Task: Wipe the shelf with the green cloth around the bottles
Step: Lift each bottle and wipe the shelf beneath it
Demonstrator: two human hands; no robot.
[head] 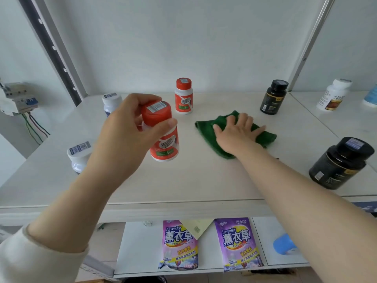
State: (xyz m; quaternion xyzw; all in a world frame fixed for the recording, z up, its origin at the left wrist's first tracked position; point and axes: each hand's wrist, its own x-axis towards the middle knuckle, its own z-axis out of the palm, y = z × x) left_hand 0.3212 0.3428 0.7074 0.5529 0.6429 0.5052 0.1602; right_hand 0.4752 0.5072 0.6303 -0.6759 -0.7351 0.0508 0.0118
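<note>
My right hand (236,135) lies flat with spread fingers on the green cloth (210,131), which is bunched on the white shelf (204,176) right of centre. My left hand (124,129) grips a red-capped bottle (163,139) by its cap and neck, lifted above the shelf left of the cloth. A second red-capped bottle (183,96) stands upright at the back, behind the cloth's left end.
Two white-capped bottles (78,155) (111,103) stand at the left, partly behind my left arm. Black bottles stand at the back right (274,97) and front right (340,163). A neighbouring shelf holds a white bottle (333,94). Lavender detergent bags (179,244) lie on the shelf below.
</note>
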